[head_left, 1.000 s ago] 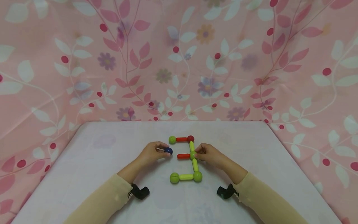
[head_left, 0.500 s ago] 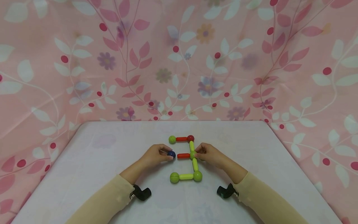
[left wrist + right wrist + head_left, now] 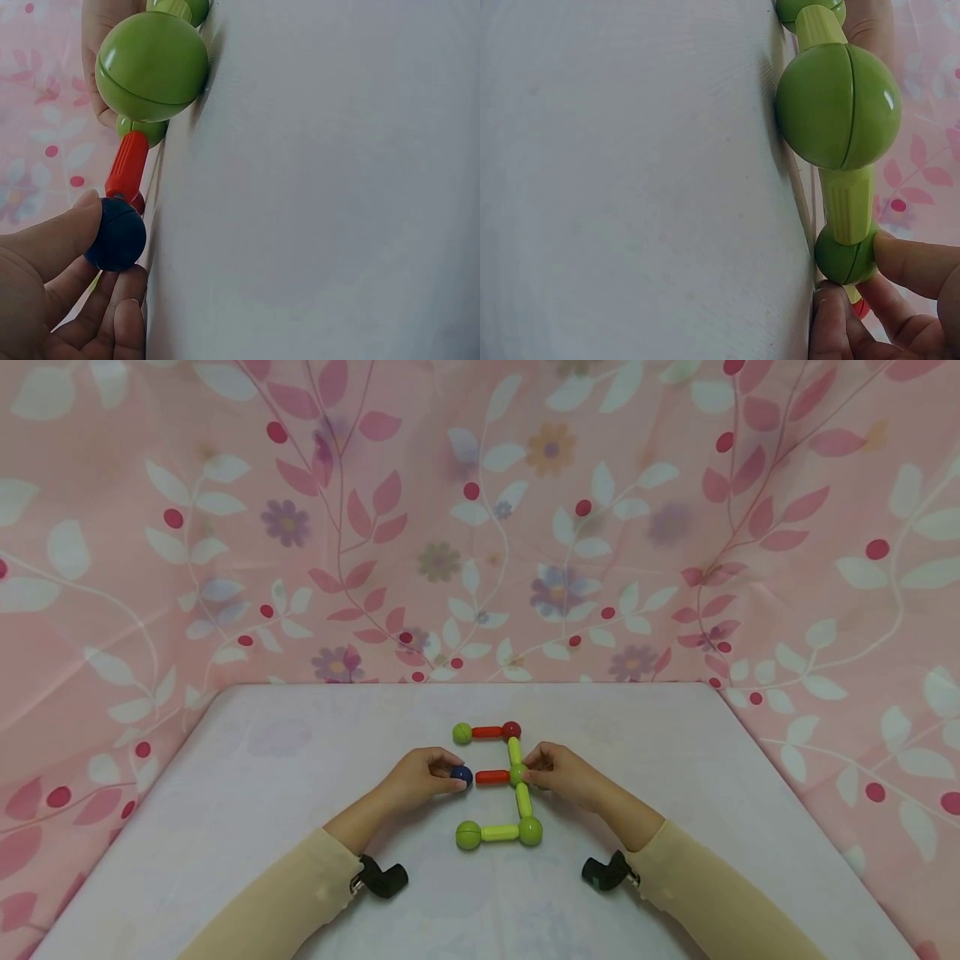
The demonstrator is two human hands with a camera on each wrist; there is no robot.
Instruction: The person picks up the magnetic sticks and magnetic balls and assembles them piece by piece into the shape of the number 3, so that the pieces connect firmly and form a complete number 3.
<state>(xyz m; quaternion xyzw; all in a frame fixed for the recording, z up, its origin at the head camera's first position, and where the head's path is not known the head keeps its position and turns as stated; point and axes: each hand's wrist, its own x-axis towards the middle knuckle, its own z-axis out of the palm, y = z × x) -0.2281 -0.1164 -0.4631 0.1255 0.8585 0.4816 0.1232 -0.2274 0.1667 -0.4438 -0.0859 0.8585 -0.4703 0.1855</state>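
A dark blue ball (image 3: pixel 461 776) is pinched between the thumb and fingers of my left hand (image 3: pixel 416 777). It is at the left end of a red stick (image 3: pixel 492 777); whether they touch I cannot tell. That stick joins the middle green ball (image 3: pixel 518 774), which my right hand (image 3: pixel 562 772) pinches from the right. Yellow-green sticks run from this ball to a red ball (image 3: pixel 512 730) at the far end and a green ball (image 3: pixel 530 832) at the near end. In the right wrist view, thumb and fingers hold the middle ball (image 3: pixel 847 255).
From the red ball another red stick (image 3: pixel 487 732) reaches left to a green ball (image 3: pixel 462 733). Nearer, a yellow-green stick (image 3: pixel 499 833) ends at another green ball (image 3: pixel 468 836). All lie on a white table (image 3: pixel 225 827), with a pink floral cloth (image 3: pixel 480 568) behind.
My left hand has moved right and slightly nearer, bringing the blue ball to the red stick's end. A pale tip beside the ball is now hidden. The right hand stays on the middle ball.
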